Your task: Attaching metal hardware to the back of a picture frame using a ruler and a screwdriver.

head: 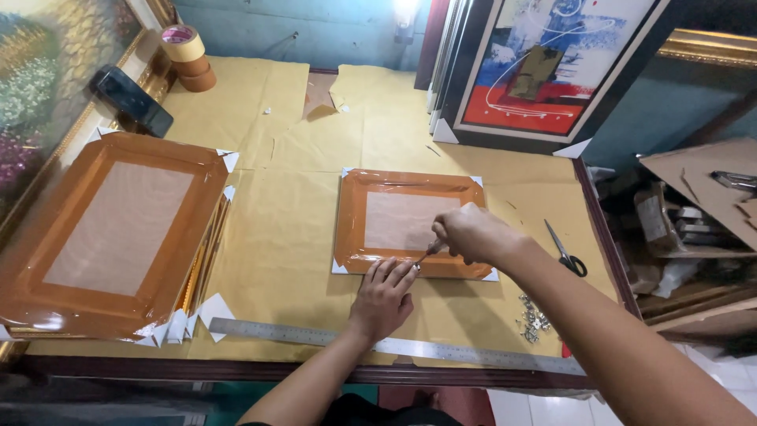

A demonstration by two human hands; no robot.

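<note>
Small taped frame [410, 222]: table centre, face-down | right hand [471, 234]: fist closed around thin tool [426, 254] at frame's lower edge | left hand [384, 298]: flat, fingers pressing that edge | steel ruler [394, 345], scissors [565, 250]: nearby.

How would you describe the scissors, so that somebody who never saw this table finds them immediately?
Start at the paper-covered table and go to its right edge, past the small taped frame under the hands. The scissors lie there alone on the paper, closed, with black handles toward the person. Unlike the long steel ruler, they are short.
</note>
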